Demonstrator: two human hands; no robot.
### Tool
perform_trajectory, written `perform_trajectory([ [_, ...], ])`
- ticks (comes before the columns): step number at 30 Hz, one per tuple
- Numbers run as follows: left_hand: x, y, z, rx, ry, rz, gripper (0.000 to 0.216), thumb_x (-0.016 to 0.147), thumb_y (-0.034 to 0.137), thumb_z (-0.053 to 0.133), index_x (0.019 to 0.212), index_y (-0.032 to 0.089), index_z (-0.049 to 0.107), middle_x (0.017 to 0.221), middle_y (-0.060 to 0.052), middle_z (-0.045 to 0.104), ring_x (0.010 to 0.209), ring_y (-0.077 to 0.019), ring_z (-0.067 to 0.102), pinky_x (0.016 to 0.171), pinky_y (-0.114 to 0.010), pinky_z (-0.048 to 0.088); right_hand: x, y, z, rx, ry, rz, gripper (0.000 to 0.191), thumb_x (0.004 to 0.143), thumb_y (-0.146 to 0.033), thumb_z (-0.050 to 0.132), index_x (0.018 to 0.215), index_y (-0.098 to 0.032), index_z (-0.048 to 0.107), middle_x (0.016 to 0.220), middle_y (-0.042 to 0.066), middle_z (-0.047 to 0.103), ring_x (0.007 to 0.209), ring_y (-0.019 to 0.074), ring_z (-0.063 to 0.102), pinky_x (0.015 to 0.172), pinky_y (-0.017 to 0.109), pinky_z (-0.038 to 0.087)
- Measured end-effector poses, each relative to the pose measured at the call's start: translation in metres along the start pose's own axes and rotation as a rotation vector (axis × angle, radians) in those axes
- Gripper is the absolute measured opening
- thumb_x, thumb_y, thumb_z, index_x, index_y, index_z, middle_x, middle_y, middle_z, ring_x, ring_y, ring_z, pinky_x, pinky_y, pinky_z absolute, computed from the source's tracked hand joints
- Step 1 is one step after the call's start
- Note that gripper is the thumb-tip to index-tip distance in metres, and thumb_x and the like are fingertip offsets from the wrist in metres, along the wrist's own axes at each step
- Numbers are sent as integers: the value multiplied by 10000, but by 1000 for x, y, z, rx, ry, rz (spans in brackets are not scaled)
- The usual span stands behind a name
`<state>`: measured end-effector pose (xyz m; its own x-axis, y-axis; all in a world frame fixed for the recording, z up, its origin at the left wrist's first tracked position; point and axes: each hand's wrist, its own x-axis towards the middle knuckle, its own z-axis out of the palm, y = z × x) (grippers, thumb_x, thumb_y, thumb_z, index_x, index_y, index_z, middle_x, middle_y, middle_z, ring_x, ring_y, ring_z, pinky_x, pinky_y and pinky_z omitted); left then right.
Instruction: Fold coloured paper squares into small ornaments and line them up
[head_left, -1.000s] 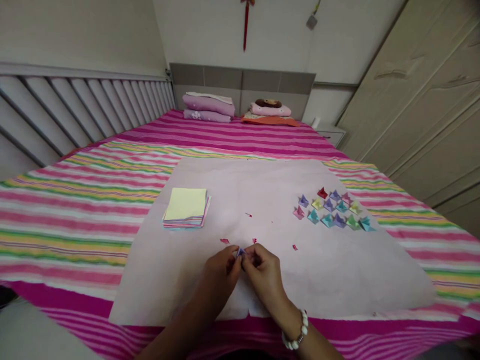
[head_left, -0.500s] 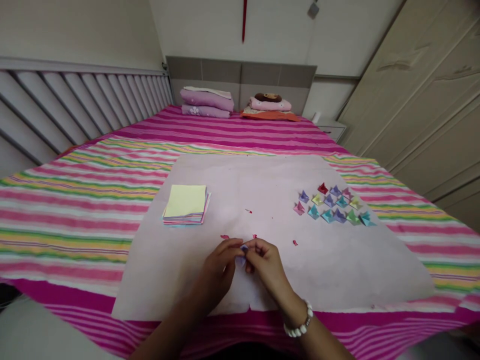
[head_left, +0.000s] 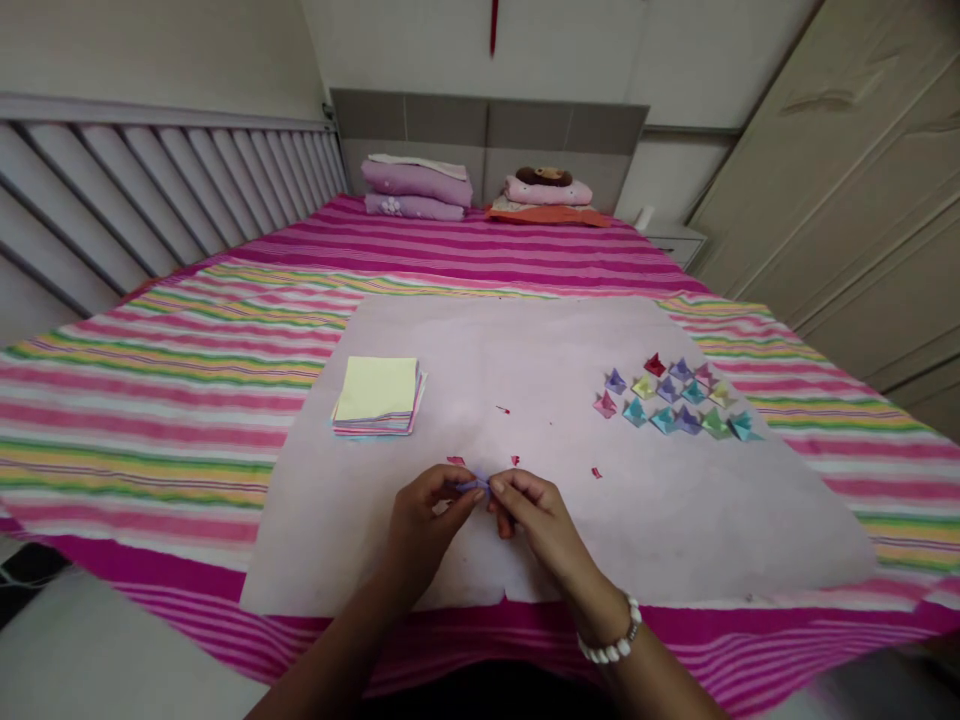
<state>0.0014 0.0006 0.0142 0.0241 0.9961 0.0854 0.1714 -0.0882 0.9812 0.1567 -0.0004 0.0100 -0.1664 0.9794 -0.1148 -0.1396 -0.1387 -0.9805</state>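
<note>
Turned since half a second ago, a small purple paper piece (head_left: 480,482) now stretches sideways between the fingertips of a person's two hands, above the near half of a large pale sheet (head_left: 675,540). The left hand (head_left: 424,520) pinches its left part between thumb and forefinger; the right hand (head_left: 536,515) nips the right end. Fourteen folded paper shapes (head_left: 664,420) sit at right: four purple, four teal, two pink, two yellow, one red and one green. One stack of square papers (head_left: 379,385), yellow uppermost, lies at left, and at least four red scraps (head_left: 596,473) dot the sheet. Beyond, near two bedding piles (head_left: 416,182), stands one white bedside cabinet (head_left: 675,246), its contents hidden.
</note>
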Motion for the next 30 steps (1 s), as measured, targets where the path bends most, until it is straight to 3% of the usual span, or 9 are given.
perform_trajectory([
  [4, 0, 1, 1, -198, 30, -102, 319, 666, 273, 774, 930, 173, 625, 787, -20, 682, 744, -174, 657, 688, -289, 519, -3, 4, 2, -11, -73, 9, 348, 683, -508, 751, 705, -183, 630, 481, -70, 456, 445, 88, 405, 461, 231, 330],
  [9, 1, 4, -1, -379, -90, -208, 465, 668, 290, 779, 1087, 162, 622, 754, 0, 673, 686, -149, 631, 681, -291, 506, -4, 5, 7, -24, -113, -21, 350, 715, -509, 720, 647, -190, 593, 490, -60, 460, 453, 93, 387, 458, 239, 324],
  [11, 2, 6, -2, -390, -143, -241, 381, 692, 299, 763, 1033, 160, 667, 758, -5, 678, 695, -143, 621, 693, -286, 498, -5, 5, 8, -57, -111, -40, 351, 745, -514, 690, 652, -192, 583, 495, -58, 452, 458, 97, 392, 461, 240, 323],
  [14, 4, 9, -3, -318, -216, -226, 178, 762, 323, 701, 797, 148, 710, 715, -23, 687, 700, -150, 615, 690, -281, 485, -7, 5, 10, -110, -95, -73, 367, 782, -504, 658, 630, -199, 521, 509, -64, 416, 468, 96, 385, 462, 233, 308],
  [18, 4, 10, -1, -307, -182, -174, 190, 779, 313, 679, 667, 160, 667, 618, -2, 655, 636, -142, 590, 638, -269, 462, -9, 10, 13, -93, -70, -68, 376, 782, -498, 665, 623, -201, 499, 512, -64, 421, 471, 94, 375, 468, 232, 296],
  [24, 2, 6, 3, -336, -176, -226, 274, 809, 362, 645, 627, 164, 590, 478, 48, 518, 471, -95, 471, 515, -240, 369, -11, 16, 16, -10, -109, 11, 410, 820, -556, 596, 665, -177, 626, 469, -30, 514, 455, 113, 441, 519, 263, 370],
  [30, 2, 2, 8, -346, -136, -236, 334, 813, 394, 620, 582, 168, 536, 450, 55, 486, 439, -94, 457, 483, -237, 339, -12, 19, 17, 24, -96, 6, 398, 790, -527, 651, 616, -169, 635, 446, -44, 498, 434, 95, 417, 501, 252, 355],
])
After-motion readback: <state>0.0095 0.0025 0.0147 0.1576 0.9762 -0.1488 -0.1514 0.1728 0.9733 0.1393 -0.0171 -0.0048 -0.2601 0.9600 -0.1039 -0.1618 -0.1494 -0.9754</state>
